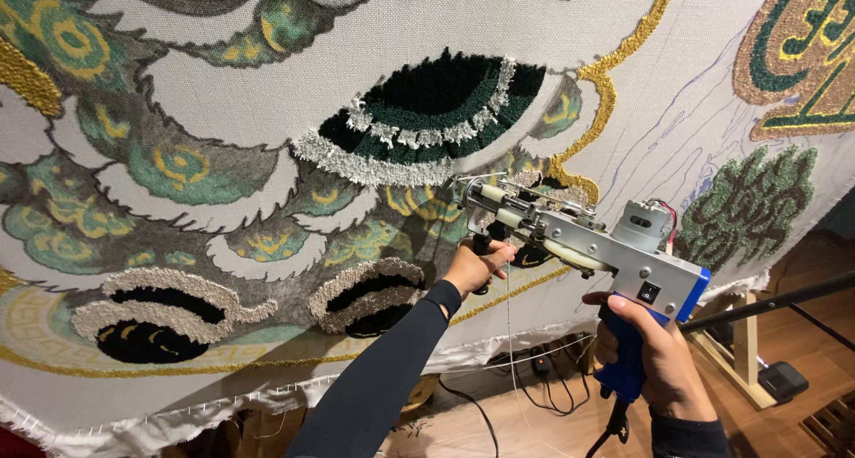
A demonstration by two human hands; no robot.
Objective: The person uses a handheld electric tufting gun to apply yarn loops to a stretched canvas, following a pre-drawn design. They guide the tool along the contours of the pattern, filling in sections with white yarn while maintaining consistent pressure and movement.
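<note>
The tufting gun [579,240], a metal-bodied tool with a blue grip, is held against the stretched backing cloth [267,111] near the middle of its lower half, its needle end touching the weave just below a black-and-green tufted patch edged in silver-white pile [419,124]. The right hand [655,351] is wrapped closed around the blue rear grip; the left hand [472,267], in a dark sleeve, is closed on the black front handle under the nose of the tool. A thin strand of yarn [509,333] hangs down from the gun toward the floor. The step in hand appears to be tufting along the printed pattern beside a gold outline [601,89]. The next move seems to call for steady pressure into the cloth and both hands guiding the nose along the drawn lines. Further out, finished green tufting [748,204] sits toward the cloth's right edge, above a wooden frame leg [744,342] and cables [543,378].
</note>
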